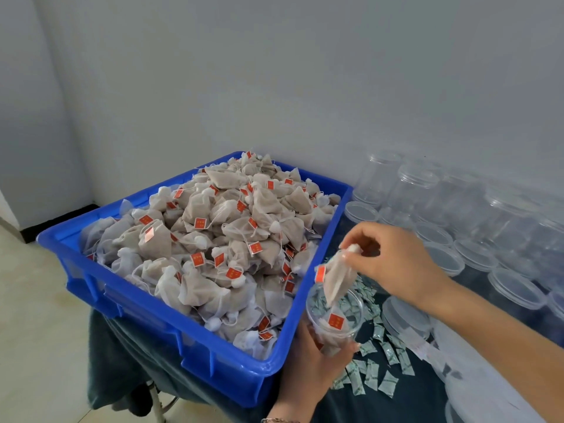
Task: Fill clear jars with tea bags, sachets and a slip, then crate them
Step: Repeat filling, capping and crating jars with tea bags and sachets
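Note:
My left hand [317, 358] grips a clear jar [334, 319] from below, just right of the blue crate [171, 319]. One tea bag with a red tag lies inside the jar. My right hand [393, 257] pinches the knotted top of another tea bag [337, 279], which hangs with its lower tip inside the jar's mouth. The crate is heaped with mesh tea bags [213, 239] bearing red tags. Small grey-green sachets [378, 367] lie scattered on the dark cloth around and behind the jar.
Many empty clear jars [457, 209] stand and lie at the right along the wall. Clear lids [406, 319] and plastic bags [476, 377] sit at the lower right. The crate overhangs the table's left edge above a pale floor [36, 331].

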A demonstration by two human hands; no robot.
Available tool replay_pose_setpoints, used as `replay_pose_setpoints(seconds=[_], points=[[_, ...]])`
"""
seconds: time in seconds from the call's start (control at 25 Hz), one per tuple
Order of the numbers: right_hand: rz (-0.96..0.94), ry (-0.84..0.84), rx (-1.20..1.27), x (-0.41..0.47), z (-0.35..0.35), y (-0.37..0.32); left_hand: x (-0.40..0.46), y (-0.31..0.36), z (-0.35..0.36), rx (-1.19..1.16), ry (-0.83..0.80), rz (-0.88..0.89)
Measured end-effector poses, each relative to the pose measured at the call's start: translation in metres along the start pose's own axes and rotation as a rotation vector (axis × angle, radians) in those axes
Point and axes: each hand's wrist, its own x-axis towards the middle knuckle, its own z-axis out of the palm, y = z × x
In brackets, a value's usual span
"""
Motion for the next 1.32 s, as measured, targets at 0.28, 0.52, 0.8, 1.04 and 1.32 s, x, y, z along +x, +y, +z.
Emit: replay_pose_setpoints(seconds=[0.28, 0.52, 0.8, 1.04, 1.32], points=[[-0.003, -0.536, -0.469, -0.025, 0.052, 0.027, 0.000, -0.002, 0.000, 0.139, 0.043, 0.020], [-0.010, -0.119, -0.268, -0.017, 0.036, 0.026, -0.001, 0.001, -0.001, 0.150, 0.067, 0.023], [0.419, -0.300, -0.361, -0.101, 0.066, 0.108, -0.002, 0.001, -0.001, 0.150, 0.068, 0.009], [0.429, -0.316, -0.306, -0.112, 0.077, 0.120, -0.002, 0.000, -0.001, 0.161, 0.061, -0.003], [0.439, 0.185, 0.144, -0.079, 0.039, 0.076, -0.003, -0.002, -0.001, 0.169, 0.084, 0.001]])
